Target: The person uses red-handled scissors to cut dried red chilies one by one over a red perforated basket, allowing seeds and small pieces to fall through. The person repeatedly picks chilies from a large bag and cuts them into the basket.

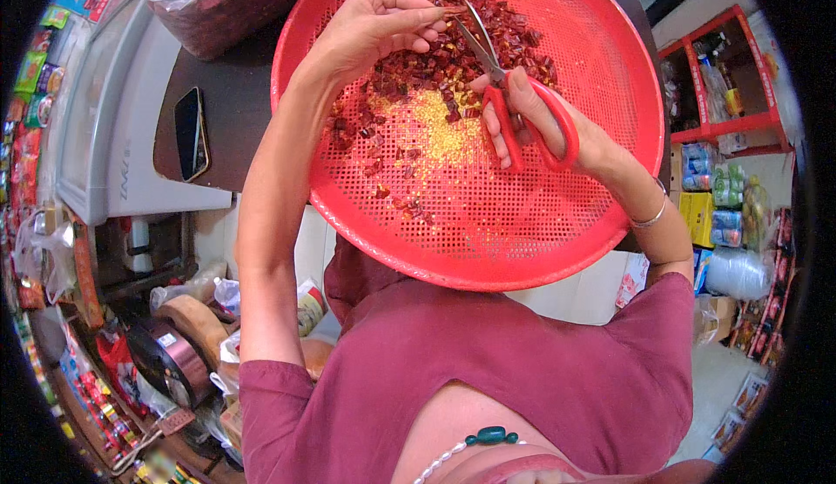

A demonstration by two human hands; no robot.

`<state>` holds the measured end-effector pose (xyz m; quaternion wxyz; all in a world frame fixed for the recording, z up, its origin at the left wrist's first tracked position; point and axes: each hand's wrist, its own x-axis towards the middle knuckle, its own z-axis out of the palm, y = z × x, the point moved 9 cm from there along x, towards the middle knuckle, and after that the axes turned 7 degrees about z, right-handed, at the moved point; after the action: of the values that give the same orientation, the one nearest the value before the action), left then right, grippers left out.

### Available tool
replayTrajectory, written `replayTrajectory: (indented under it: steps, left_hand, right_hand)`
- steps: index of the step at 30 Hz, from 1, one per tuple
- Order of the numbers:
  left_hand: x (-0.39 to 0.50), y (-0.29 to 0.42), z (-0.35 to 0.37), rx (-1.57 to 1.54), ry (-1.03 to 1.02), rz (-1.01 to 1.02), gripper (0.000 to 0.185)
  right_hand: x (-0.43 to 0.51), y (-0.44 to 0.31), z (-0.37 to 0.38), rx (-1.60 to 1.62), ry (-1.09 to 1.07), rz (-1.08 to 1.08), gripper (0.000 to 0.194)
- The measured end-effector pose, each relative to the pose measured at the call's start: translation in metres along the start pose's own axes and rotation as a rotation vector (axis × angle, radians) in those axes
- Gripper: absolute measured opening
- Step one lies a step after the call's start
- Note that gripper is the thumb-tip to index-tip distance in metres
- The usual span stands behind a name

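Note:
My left hand [392, 24] pinches a dried red chili [452, 10] between thumb and fingertips. In my right hand [532, 108] is a pair of scissors [490, 59] with red handles, its blades spread apart around the free end of the chili. Both hands are over a round red plastic sieve tray [522, 223] with a perforated bottom. Cut pieces of dried red chili [418, 69] are heaped towards its far side. Loose yellow chili seeds [444, 125] lie in the middle, and a few scattered pieces rest nearer to me.
The tray rests on a dark table [222, 99] and juts over its near edge. A plastic bag of dried chilies [222, 14] and a smartphone [191, 135] are on the left. Beyond stands a grey-white chest freezer [150, 105]. Red shelving [731, 86] is at the right.

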<state>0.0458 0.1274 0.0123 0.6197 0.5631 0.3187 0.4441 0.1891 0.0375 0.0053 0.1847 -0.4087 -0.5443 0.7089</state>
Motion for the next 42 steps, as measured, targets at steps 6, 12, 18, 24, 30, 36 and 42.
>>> replayTrajectory:
  steps: [6,12,18,24,30,36,42]
  left_hand:
    - [-0.007,0.006,0.01,0.004,-0.083,-0.011,0.022]
    - [-0.014,0.007,0.012,-0.007,-0.096,0.027,0.018]
    - [-0.022,0.002,0.0,-0.066,-0.043,0.049,0.014]
    - [-0.023,0.009,-0.002,0.012,-0.016,0.12,0.01]
    - [-0.028,0.01,-0.003,0.106,0.024,0.113,0.01]
    - [-0.026,0.008,-0.01,0.127,0.041,0.126,0.011]
    - [-0.028,0.012,0.0,0.157,-0.023,0.151,0.011]
  right_hand:
    - [-0.003,-0.004,0.013,0.004,0.072,-0.006,0.065]
    - [-0.003,-0.006,0.028,-0.07,0.159,-0.049,0.064]
    - [0.01,-0.002,0.028,-0.184,0.209,-0.046,0.07]
    - [0.009,-0.007,0.033,-0.083,0.209,-0.079,0.081]
    - [0.008,0.004,0.028,-0.053,0.203,-0.054,0.084]
    - [0.012,0.009,0.027,-0.127,0.148,-0.011,0.07]
    - [0.011,0.012,0.027,-0.144,0.147,0.002,0.07]
